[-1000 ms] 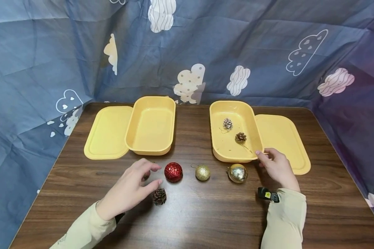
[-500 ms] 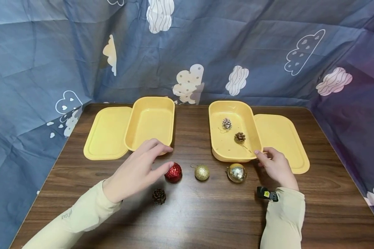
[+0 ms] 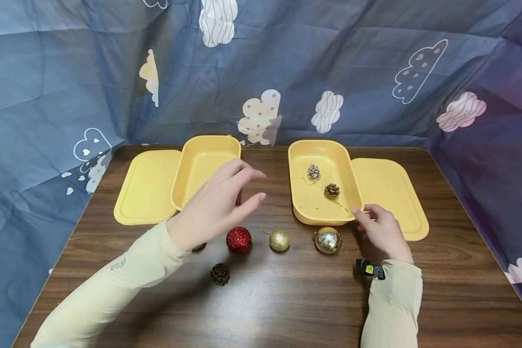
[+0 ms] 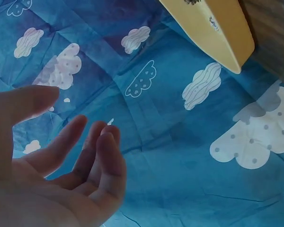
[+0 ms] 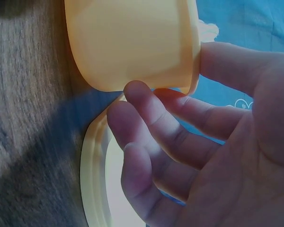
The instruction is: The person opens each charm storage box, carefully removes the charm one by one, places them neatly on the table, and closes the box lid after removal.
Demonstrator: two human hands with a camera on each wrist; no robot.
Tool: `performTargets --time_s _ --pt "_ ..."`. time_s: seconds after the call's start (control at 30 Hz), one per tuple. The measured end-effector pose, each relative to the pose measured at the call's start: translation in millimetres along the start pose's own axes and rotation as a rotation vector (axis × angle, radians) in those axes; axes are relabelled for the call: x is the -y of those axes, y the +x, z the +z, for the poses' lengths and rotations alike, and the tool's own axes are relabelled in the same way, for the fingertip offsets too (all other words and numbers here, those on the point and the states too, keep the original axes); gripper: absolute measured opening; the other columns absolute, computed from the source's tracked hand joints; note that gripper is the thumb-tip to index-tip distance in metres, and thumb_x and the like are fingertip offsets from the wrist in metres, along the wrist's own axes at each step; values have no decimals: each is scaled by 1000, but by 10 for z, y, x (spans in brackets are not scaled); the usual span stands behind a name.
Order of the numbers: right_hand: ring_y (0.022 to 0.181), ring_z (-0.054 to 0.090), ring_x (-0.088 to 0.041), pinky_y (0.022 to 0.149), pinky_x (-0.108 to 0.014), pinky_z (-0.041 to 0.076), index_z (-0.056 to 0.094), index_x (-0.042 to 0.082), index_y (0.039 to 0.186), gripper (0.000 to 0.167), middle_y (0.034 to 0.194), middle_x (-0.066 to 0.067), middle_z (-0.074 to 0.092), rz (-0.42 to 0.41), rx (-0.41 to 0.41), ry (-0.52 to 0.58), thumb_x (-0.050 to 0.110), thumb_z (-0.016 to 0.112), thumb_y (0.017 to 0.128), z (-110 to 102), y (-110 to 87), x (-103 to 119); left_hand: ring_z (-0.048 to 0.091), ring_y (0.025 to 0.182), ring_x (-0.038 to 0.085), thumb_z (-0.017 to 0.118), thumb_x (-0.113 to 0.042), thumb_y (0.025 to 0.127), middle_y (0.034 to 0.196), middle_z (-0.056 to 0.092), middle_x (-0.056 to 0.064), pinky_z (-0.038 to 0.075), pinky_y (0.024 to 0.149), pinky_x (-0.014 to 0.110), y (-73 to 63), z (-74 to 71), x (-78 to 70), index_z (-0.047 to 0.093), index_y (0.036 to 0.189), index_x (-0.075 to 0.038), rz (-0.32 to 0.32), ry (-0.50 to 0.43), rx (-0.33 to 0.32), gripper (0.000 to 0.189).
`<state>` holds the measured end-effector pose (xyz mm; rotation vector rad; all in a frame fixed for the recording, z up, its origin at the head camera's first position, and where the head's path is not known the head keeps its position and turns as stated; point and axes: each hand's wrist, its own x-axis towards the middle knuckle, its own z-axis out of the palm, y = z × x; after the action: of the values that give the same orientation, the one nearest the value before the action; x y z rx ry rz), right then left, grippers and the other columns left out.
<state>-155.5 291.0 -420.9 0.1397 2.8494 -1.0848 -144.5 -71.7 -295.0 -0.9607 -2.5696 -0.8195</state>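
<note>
My left hand (image 3: 219, 200) is raised, fingers relaxed and parted, holding nothing; it overlaps the front of the left yellow box (image 3: 200, 164). My right hand (image 3: 384, 231) pinches the front right corner of the right yellow box (image 3: 302, 195), thumb on the rim and fingers under it in the right wrist view. Inside that box lie a silvery pine cone (image 3: 313, 172) and a brown pine cone (image 3: 332, 191). In front of the boxes sit a red bauble (image 3: 239, 239), a gold glitter bauble (image 3: 279, 240), a shiny gold bauble (image 3: 328, 240) and a dark pine cone (image 3: 220, 274).
A yellow lid (image 3: 148, 186) lies left of the left box, and another lid (image 3: 391, 193) right of the right box. A small brown thing (image 3: 199, 247) shows partly from under the left forearm. A blue cloud-print cloth (image 3: 191, 106) hangs behind the wooden table (image 3: 296, 304).
My left hand has moved away from the pine cones, forward and to the right, rising past the red bauble. My right hand keeps its hold on the box corner.
</note>
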Motion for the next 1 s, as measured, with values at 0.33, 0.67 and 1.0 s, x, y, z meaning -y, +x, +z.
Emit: performTargets --time_s 0.33,0.67,1.0 --pt "75 67 -24 61 -28 49 50 -10 126 59 95 -25 67 -8 -2 -9 42 46 100 -1 -1 0 55 96 18 62 -19 91 105 58 6 47 89 30 353 71 -63 64 112 -6 46 -52 -44 26" --pt "74 67 -23 61 -27 49 50 -10 127 58 99 -27 67 5 2 -12 41 47 100 13 -5 -7 56 89 16 62 -18 90 103 62 5 43 84 27 794 185 -118 66 108 -7 21 -144 -53 22" --pt "76 67 -26 60 -28 49 51 -10 126 57 97 -27 66 7 1 0 40 47 100 11 -7 -6 57 95 16 59 -21 92 107 60 3 45 85 24 1129 318 -94 65 111 -11 -104 -165 -65 22"
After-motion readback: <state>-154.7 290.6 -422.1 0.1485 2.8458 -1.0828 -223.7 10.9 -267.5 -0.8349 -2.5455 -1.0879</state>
